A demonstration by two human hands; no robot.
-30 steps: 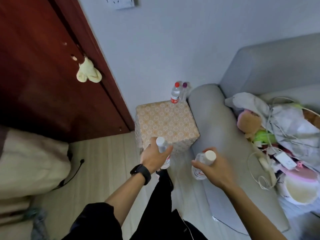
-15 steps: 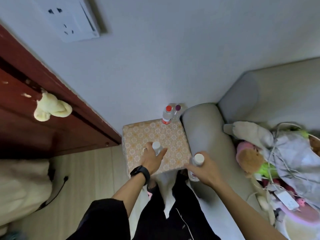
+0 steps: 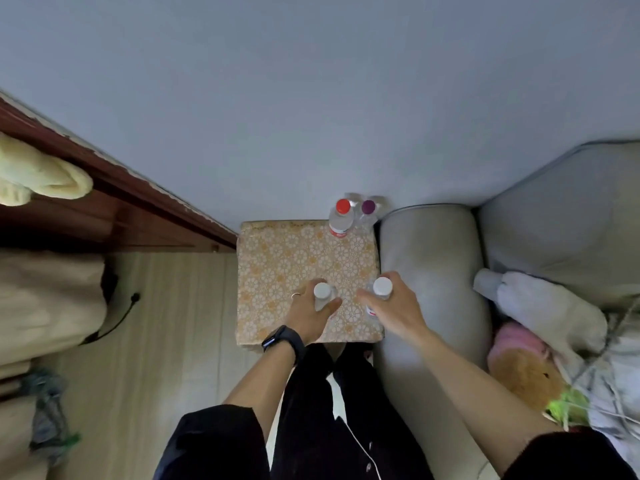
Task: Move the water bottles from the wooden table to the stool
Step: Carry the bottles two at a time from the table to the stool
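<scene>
Water bottle one point(image 3: 322, 291), clear plastic with round white cap: upright, seen from above, over the near half of the square stool with orange-and-white floral cover point(image 3: 277, 265). Gripped round the body by the left hand point(image 3: 311, 317), fingers and thumb curled about it.

Water bottle two point(image 3: 382, 286), same clear plastic and white cap, trace of red print on the side: upright near the stool's right edge. Gripped likewise by the right hand point(image 3: 394, 311).

Contact of either base with the stool top: cannot tell.

Red-capped clear bottle point(image 3: 342, 218), red-banded label, and purple-capped clear bottle point(image 3: 367, 208): side by side at the stool's far right corner, by the pale wall point(image 3: 311, 98).

Grey upholstered sofa arm point(image 3: 429, 271): just beside the stool, right side.
</scene>
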